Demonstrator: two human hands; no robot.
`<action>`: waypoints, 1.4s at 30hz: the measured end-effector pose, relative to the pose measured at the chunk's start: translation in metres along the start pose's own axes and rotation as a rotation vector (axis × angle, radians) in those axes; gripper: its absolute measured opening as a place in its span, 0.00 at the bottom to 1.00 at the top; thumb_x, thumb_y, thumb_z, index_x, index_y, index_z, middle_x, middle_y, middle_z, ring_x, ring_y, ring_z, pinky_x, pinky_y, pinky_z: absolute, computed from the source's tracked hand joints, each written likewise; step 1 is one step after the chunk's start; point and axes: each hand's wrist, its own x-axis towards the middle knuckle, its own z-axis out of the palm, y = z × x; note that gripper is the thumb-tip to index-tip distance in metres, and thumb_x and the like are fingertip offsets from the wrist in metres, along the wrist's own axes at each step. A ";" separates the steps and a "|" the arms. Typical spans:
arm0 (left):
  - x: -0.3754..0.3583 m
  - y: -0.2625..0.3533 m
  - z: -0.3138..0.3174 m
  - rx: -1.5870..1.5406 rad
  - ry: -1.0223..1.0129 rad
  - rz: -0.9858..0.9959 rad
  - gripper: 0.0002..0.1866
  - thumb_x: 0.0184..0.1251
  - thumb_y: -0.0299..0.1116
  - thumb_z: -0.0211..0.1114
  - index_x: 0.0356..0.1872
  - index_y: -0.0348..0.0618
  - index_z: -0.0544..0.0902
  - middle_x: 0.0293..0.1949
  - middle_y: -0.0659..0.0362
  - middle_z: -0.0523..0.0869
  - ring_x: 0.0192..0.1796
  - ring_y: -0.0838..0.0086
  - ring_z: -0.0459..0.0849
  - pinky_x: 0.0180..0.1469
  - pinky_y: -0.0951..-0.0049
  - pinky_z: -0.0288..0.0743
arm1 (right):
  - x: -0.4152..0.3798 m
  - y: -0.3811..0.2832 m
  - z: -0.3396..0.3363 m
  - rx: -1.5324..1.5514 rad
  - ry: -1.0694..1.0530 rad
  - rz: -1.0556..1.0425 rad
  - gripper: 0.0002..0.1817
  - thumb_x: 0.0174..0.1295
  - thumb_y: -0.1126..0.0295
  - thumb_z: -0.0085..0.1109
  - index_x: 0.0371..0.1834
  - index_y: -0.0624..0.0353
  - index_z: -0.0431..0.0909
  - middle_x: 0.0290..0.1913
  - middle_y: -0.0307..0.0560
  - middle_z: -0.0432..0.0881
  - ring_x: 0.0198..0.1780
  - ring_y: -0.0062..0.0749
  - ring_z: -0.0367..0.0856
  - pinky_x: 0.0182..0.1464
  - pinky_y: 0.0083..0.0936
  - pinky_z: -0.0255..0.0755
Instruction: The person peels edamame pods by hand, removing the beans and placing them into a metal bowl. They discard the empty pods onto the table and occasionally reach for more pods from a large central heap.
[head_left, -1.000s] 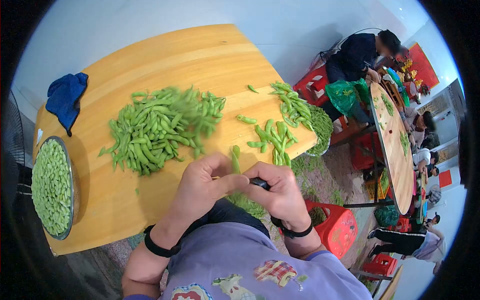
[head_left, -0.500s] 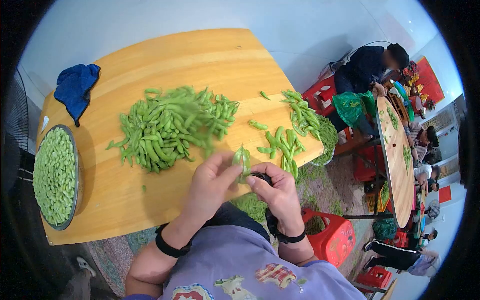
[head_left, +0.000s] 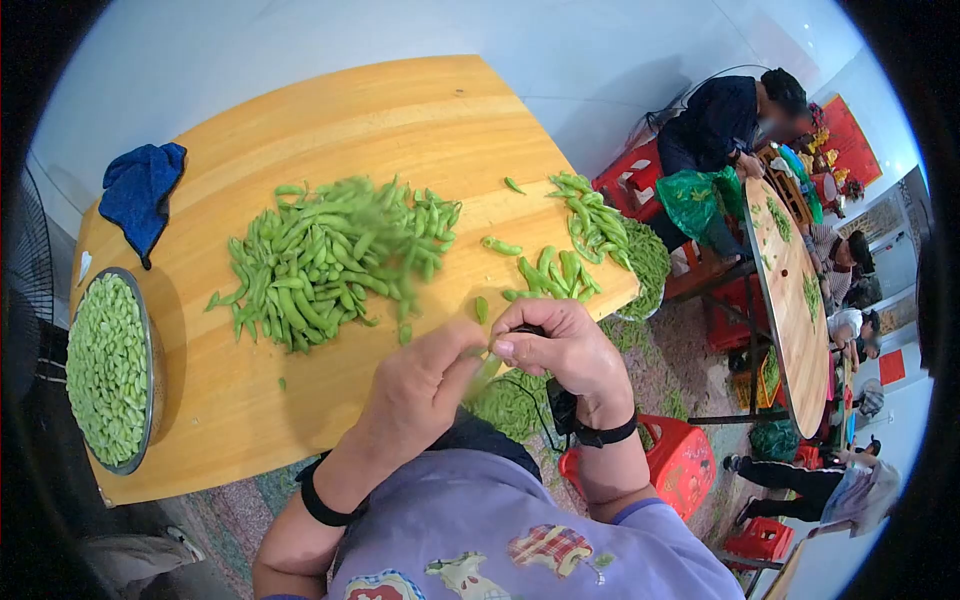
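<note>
My left hand (head_left: 425,380) is closed, its thumb and fingers pinched at the tips over the table's near edge. A green soybean pod (head_left: 487,372), smeared by motion, hangs between the fingertips of both hands. My right hand (head_left: 568,345) is also closed, thumb against index finger at the pod's upper end. Something small and black sits partly hidden in its curled fingers. Just beyond the fingertips is a short green pod (head_left: 481,309). Further off, a large heap of soybean pods (head_left: 310,265) lies on the wooden table (head_left: 400,110), blurred at its right side.
A metal bowl (head_left: 155,390) full of shelled green beans stands at the left, near a blue cloth (head_left: 145,195). Smaller pod groups (head_left: 595,225) lie at the table's right. A red stool (head_left: 675,470) stands to my right. Several people sit or stand around another table (head_left: 795,340).
The pod between my hands showed upright and split; now it is lower and blurred. My right hand has risen and turned over it. A short pod now shows beyond my fingertips.
</note>
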 end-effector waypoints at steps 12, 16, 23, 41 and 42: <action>-0.008 -0.002 0.001 -0.091 -0.075 0.074 0.08 0.56 0.21 0.61 0.37 0.43 0.74 0.20 0.62 0.78 0.15 0.82 0.73 0.18 0.81 0.65 | -0.013 0.019 0.014 0.746 -0.105 0.193 0.03 0.50 0.77 0.56 0.25 0.66 0.75 0.17 0.37 0.71 0.13 0.12 0.58 0.15 0.12 0.50; -0.013 -0.005 -0.005 -0.269 -0.227 -0.126 0.07 0.59 0.23 0.59 0.37 0.43 0.73 0.20 0.64 0.77 0.15 0.84 0.72 0.17 0.84 0.64 | -0.013 0.031 0.015 0.791 -0.129 0.222 0.03 0.50 0.77 0.56 0.26 0.66 0.75 0.18 0.38 0.72 0.13 0.12 0.59 0.15 0.12 0.49; -0.013 0.001 -0.003 -0.781 -0.279 -0.530 0.09 0.56 0.23 0.60 0.37 0.43 0.71 0.22 0.69 0.74 0.23 0.90 0.71 0.23 0.88 0.65 | -0.018 0.023 0.008 0.694 -0.085 0.170 0.04 0.51 0.76 0.56 0.26 0.67 0.75 0.16 0.39 0.70 0.13 0.13 0.58 0.15 0.12 0.49; -0.023 0.009 0.009 -0.616 -0.123 -0.573 0.05 0.57 0.24 0.64 0.33 0.38 0.77 0.25 0.67 0.77 0.27 0.87 0.74 0.28 0.85 0.69 | -0.034 0.014 0.002 0.398 0.092 0.089 0.11 0.52 0.71 0.63 0.37 0.64 0.77 0.26 0.36 0.76 0.22 0.12 0.67 0.23 0.10 0.58; -0.025 0.010 0.010 -0.570 -0.126 -0.563 0.06 0.57 0.24 0.64 0.34 0.38 0.77 0.25 0.66 0.78 0.26 0.86 0.75 0.28 0.85 0.70 | -0.036 0.014 0.006 0.262 0.123 0.046 0.11 0.52 0.70 0.63 0.37 0.64 0.78 0.28 0.35 0.77 0.25 0.12 0.69 0.26 0.10 0.60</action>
